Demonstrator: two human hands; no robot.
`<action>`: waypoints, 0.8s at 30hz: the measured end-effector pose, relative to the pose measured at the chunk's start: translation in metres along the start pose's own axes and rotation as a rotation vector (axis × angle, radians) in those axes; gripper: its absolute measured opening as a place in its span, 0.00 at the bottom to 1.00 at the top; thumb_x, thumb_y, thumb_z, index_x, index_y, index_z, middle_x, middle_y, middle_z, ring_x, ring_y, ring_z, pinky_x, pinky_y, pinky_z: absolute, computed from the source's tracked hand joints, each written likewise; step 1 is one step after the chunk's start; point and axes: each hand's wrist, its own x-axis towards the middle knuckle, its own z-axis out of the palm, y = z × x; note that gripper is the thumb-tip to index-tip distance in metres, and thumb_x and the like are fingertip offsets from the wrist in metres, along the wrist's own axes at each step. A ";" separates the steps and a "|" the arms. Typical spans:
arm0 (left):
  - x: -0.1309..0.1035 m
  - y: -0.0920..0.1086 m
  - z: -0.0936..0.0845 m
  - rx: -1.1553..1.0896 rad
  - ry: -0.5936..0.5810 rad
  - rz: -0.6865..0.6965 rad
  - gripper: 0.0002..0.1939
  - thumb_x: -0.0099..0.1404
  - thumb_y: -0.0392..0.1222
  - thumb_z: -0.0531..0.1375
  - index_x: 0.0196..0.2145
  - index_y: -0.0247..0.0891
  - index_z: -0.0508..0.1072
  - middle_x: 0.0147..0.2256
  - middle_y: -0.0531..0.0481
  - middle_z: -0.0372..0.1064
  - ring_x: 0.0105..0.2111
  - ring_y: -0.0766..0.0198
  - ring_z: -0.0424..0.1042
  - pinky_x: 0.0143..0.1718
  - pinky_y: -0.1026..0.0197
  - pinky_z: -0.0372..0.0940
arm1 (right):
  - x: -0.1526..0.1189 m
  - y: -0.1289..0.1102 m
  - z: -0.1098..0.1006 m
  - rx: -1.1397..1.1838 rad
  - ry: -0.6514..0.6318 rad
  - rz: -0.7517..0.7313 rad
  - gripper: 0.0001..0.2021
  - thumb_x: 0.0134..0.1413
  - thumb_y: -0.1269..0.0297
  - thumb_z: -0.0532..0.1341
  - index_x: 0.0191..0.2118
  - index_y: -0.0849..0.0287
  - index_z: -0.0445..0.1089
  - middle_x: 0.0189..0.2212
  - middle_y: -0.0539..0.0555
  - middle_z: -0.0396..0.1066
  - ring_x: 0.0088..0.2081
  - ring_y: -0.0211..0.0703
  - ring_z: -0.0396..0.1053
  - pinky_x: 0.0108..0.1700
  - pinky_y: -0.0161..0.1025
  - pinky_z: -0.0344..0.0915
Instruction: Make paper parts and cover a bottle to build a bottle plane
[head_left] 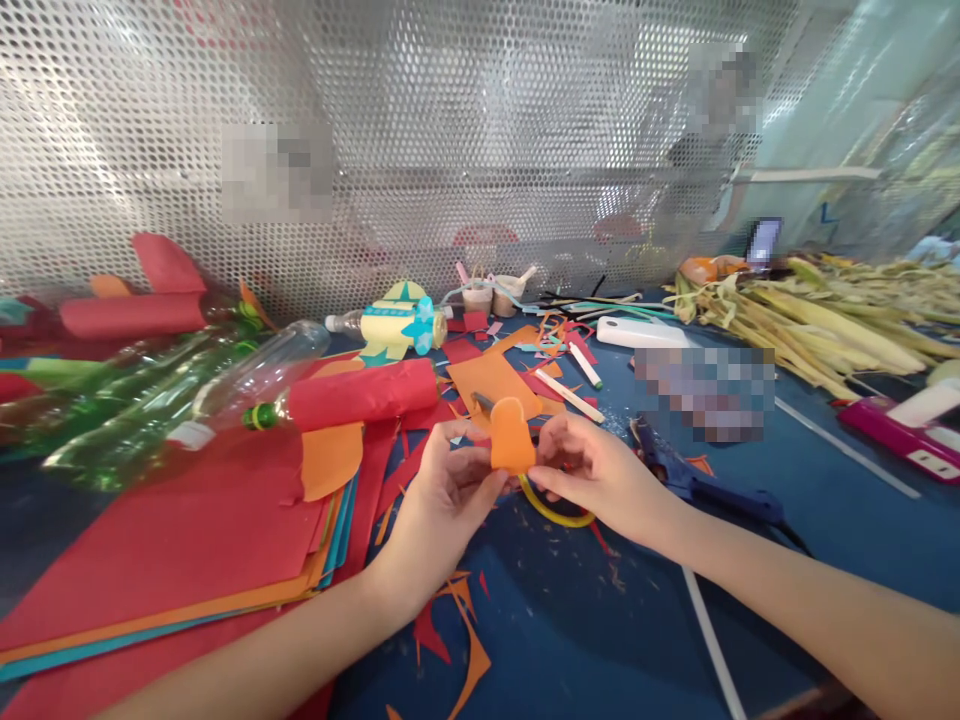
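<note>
Above the blue table I hold a small orange paper cutout with a rounded top. My left hand pinches its lower left edge between thumb and fingers. At its lower right edge, my right hand grips it with thumb and fingertips. Beneath the hands lies a yellow ring-shaped handle, perhaps of scissors, partly hidden by my right hand. Just beyond the cutout rests an orange paper sheet. A bottle wrapped in red paper lies to the left, with an orange paper piece at its underside.
Stacked coloured sheets and green plastic bottles occupy the left. A blue glue gun lies right of my hand. Behind are a yellow-papered bottle, markers and paper scraps. Dried husks lie far right, before a perforated metal panel.
</note>
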 end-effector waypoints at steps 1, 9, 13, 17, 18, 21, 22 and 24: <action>0.001 0.000 -0.001 0.027 0.008 0.013 0.16 0.58 0.38 0.61 0.39 0.44 0.56 0.32 0.56 0.74 0.32 0.66 0.77 0.40 0.60 0.70 | 0.000 -0.001 0.000 -0.021 0.003 0.000 0.09 0.50 0.66 0.62 0.31 0.55 0.58 0.27 0.45 0.64 0.30 0.37 0.68 0.33 0.36 0.66; 0.027 0.007 -0.036 0.603 0.127 0.107 0.14 0.59 0.38 0.55 0.44 0.42 0.59 0.31 0.54 0.67 0.32 0.63 0.72 0.34 0.60 0.66 | -0.005 0.000 -0.012 -0.966 0.098 -0.200 0.13 0.50 0.67 0.65 0.41 0.56 0.66 0.47 0.60 0.65 0.52 0.57 0.64 0.51 0.55 0.64; 0.039 0.006 -0.053 0.817 0.082 0.099 0.17 0.59 0.39 0.54 0.48 0.41 0.60 0.30 0.54 0.67 0.27 0.63 0.70 0.33 0.59 0.66 | -0.005 0.004 -0.016 -1.083 0.020 -0.175 0.14 0.55 0.63 0.63 0.46 0.60 0.66 0.46 0.64 0.65 0.50 0.58 0.66 0.50 0.54 0.67; 0.043 0.006 -0.058 1.062 0.055 0.110 0.19 0.58 0.40 0.55 0.48 0.40 0.64 0.28 0.53 0.68 0.28 0.61 0.71 0.34 0.58 0.66 | -0.003 0.008 -0.014 -1.082 0.037 -0.204 0.11 0.55 0.66 0.62 0.45 0.59 0.65 0.44 0.62 0.67 0.49 0.57 0.67 0.49 0.53 0.67; 0.044 0.005 -0.059 1.104 0.050 0.111 0.18 0.58 0.41 0.55 0.47 0.40 0.65 0.29 0.52 0.69 0.30 0.59 0.72 0.35 0.57 0.67 | -0.002 0.010 -0.014 -1.076 0.048 -0.215 0.11 0.55 0.66 0.62 0.44 0.58 0.65 0.43 0.62 0.68 0.49 0.57 0.67 0.49 0.53 0.67; 0.045 0.004 -0.060 1.173 0.044 0.116 0.16 0.57 0.44 0.56 0.43 0.38 0.69 0.34 0.46 0.72 0.37 0.53 0.72 0.41 0.52 0.67 | -0.001 0.016 -0.013 -1.042 0.081 -0.248 0.11 0.53 0.68 0.62 0.43 0.59 0.62 0.40 0.61 0.69 0.48 0.56 0.66 0.48 0.52 0.67; 0.045 0.003 -0.061 1.181 0.040 0.122 0.15 0.57 0.44 0.57 0.42 0.37 0.70 0.36 0.44 0.73 0.39 0.51 0.72 0.43 0.50 0.66 | -0.001 0.018 -0.013 -1.025 0.092 -0.256 0.12 0.53 0.69 0.62 0.43 0.59 0.61 0.40 0.61 0.69 0.48 0.56 0.66 0.48 0.52 0.67; 0.046 0.002 -0.062 1.204 0.040 0.138 0.15 0.56 0.45 0.57 0.41 0.37 0.71 0.38 0.42 0.73 0.41 0.49 0.71 0.47 0.48 0.64 | -0.001 0.021 -0.014 -0.985 0.113 -0.262 0.14 0.51 0.69 0.62 0.43 0.59 0.60 0.41 0.61 0.69 0.49 0.56 0.66 0.48 0.52 0.66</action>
